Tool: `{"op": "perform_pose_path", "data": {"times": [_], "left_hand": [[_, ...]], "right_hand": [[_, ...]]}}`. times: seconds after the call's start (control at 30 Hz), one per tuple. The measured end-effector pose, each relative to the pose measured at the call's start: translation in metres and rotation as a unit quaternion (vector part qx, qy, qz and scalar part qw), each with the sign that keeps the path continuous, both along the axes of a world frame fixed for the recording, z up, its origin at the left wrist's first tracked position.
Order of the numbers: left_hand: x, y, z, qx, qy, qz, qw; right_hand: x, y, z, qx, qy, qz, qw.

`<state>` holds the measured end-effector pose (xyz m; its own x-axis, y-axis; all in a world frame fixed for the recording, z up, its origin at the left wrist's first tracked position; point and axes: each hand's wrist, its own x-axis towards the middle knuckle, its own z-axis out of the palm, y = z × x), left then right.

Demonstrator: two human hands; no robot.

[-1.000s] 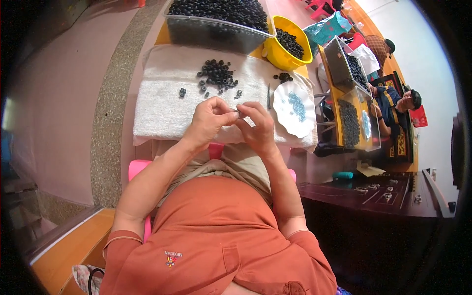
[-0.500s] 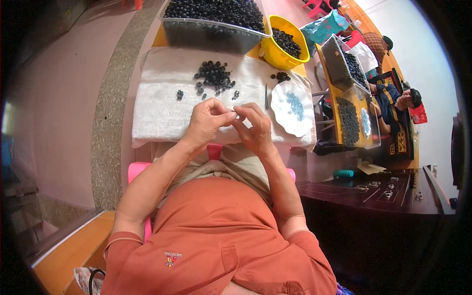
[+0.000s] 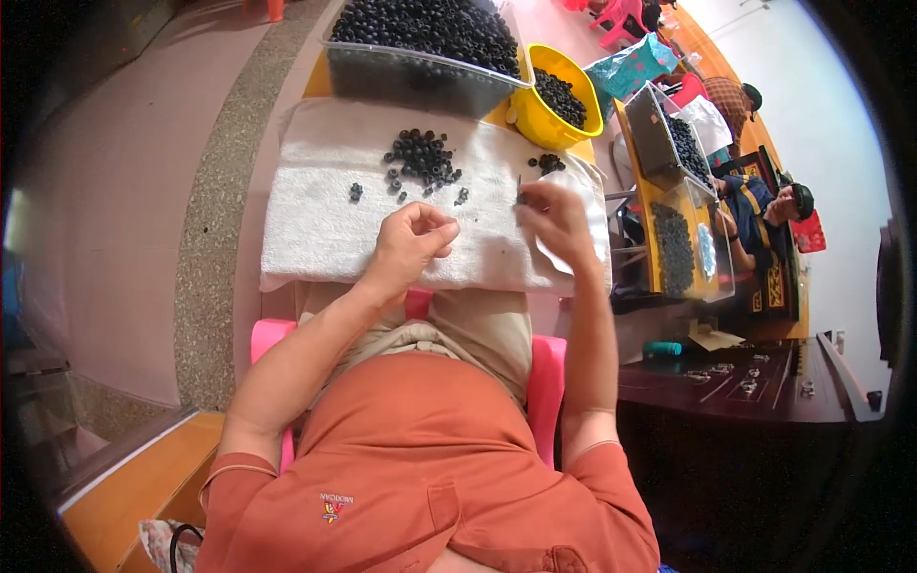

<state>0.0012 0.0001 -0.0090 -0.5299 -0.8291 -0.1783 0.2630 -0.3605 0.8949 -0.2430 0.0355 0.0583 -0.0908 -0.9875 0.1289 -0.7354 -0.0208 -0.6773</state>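
Note:
My left hand [image 3: 411,246] hovers above the white towel [image 3: 320,234], its thumb and forefinger pinched together. Whatever is between them is too small to make out. Farther right, my right hand [image 3: 557,224] is slightly blurred, its fingertips closed at a slim dark tool [image 3: 520,184] beside the white scalloped plate [image 3: 587,224]. The hand and wrist hide much of that plate. Beyond my left hand lies a loose pile of black, ring-like beads [image 3: 418,155]. Small clusters sit to its left and right, and another dark little heap [image 3: 547,163] lies near the plate.
A clear bin [image 3: 420,81] of black beads and a yellow basin [image 3: 546,119] stand at the towel's far edge. To the right, a co-worker [image 3: 759,205] sits at another table with clear bins [image 3: 659,143]. A dark wooden surface [image 3: 726,382] holds small metal pieces.
My hands were together at the fingertips; the right has moved off to the right, onto the slim tool and over the plate. My left hand stays pinched, slightly lower in view.

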Motion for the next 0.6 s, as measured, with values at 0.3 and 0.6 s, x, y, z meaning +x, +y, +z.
{"op": "perform_pose_path", "data": {"times": [0.3,0.6], "left_hand": [[-0.001,0.0,-0.002,0.01,0.01,0.009,1.0],[0.0,-0.001,0.005,0.023,0.008,0.011,1.0]], "right_hand": [[-0.088,-0.096,0.05,-0.235,0.195,-0.175,0.936],[-0.031,-0.058,-0.016,-0.079,0.063,0.007,0.995]]}}
